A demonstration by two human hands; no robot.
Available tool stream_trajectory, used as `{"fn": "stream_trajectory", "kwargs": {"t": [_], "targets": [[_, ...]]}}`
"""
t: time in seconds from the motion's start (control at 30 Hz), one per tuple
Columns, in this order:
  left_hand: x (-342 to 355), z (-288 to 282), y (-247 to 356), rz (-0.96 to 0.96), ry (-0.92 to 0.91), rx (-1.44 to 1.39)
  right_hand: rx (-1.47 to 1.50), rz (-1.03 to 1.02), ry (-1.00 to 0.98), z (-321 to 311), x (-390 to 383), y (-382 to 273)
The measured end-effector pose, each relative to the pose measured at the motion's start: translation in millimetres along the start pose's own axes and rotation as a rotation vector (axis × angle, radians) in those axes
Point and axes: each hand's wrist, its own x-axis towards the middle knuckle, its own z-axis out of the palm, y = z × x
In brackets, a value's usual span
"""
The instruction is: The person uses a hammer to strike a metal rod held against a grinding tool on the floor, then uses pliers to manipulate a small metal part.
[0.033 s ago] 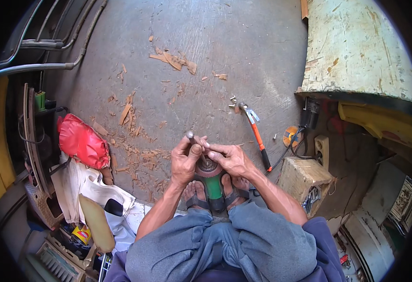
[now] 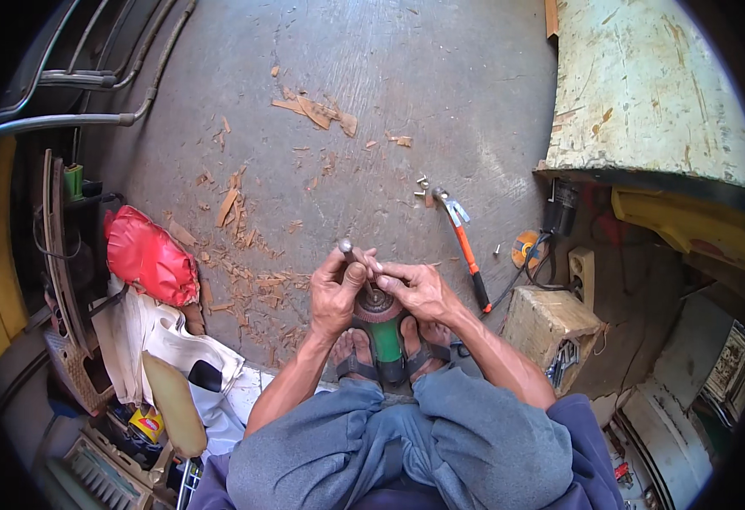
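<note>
Floor: from my remote seat I look down on grey concrete point(image 2: 457, 93), scuffed and dusty.
Metal frame: bent tubes point(image 2: 92, 79) at the upper left.
Red bundle: a shiny wrapped lump point(image 2: 150, 257), just above a white cloth point(image 2: 172, 336).
Wood scraps: brown splinters point(image 2: 229, 206) strewn right of the bundle, some larger pieces farther up.
Left hand: point(image 2: 336, 293) fingers and thumb closed around a metal rod point(image 2: 346, 246), its rounded silvery end poking out at the top.
Green-bodied tool: point(image 2: 386, 342) I find it between the two sandalled feet point(image 2: 355, 355), its ridged round collar just below the hands.
Right hand: point(image 2: 419, 287) partly curled, thumb and forefinger drawn together by the rod; I cannot tell whether they pinch anything.
Hammer: point(image 2: 465, 246) orange-and-black handle, lying near small metal fasteners point(image 2: 422, 182).
Disc: orange and flat point(image 2: 523, 246), beside a dark cable point(image 2: 545, 255).
Wooden box: point(image 2: 551, 316) open-sided, metal pieces inside.
Worn panel: pale green, chipped point(image 2: 648, 89), at the upper right.
</note>
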Motion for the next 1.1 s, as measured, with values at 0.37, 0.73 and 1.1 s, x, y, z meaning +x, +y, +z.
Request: {"fn": "stream_trajectory", "kwargs": {"t": [0.37, 0.73, 1.1], "targets": [[-6.2, 8.5, 4.2, -0.012, -0.019, 0.072, 0.005, -0.029, -0.024, -0.9, 0.6, 0.4], [-2.8, 6.2, 2.7, -0.047, -0.152, 0.402, 0.043, 0.065, -0.118, -7.5, 8.0, 20.6], [-4.2, 5.7, -0.5, -0.048, -0.172, 0.338, -0.837, -0.118, 0.855, -49.0, -19.0, 23.4]]}}
